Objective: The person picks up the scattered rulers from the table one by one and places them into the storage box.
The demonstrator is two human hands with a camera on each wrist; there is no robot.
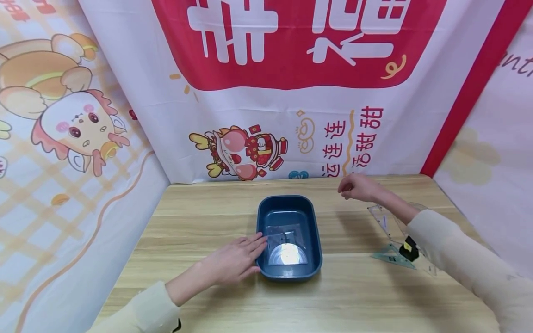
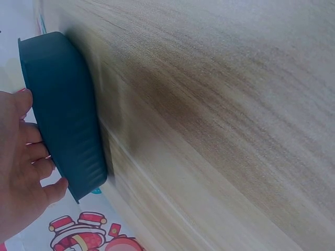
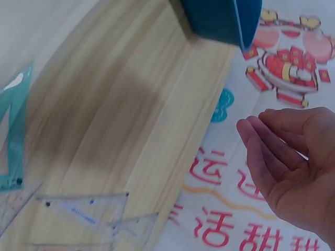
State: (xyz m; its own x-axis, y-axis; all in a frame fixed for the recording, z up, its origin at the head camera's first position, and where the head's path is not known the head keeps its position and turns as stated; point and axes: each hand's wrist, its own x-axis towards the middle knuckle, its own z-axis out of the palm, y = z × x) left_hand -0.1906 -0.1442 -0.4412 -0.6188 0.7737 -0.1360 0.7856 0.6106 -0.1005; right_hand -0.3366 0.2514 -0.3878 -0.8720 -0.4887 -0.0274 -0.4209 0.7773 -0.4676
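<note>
A dark blue rectangular basin (image 1: 289,277) stands on the table, with my left hand (image 1: 235,262) at its left side. The fingers reach out to the rim, and the left wrist view shows the fingertips along the edge of the basin (image 2: 63,110). Inside lies a clear protractor (image 1: 287,256) with other flat, transparent plastic overlapping it. My right hand (image 1: 360,187) is raised near the table's back edge, right of the basin. Its fingers are loosely bent with nothing between them, as the right wrist view also shows.
Under the right forearm lie a teal set square (image 1: 393,257), a clear set square (image 1: 384,221) and a small black and yellow object (image 1: 409,249). More clear drawing pieces are partly hidden by the sleeve. A printed cloth (image 1: 233,106) hangs behind the wooden table (image 1: 200,208).
</note>
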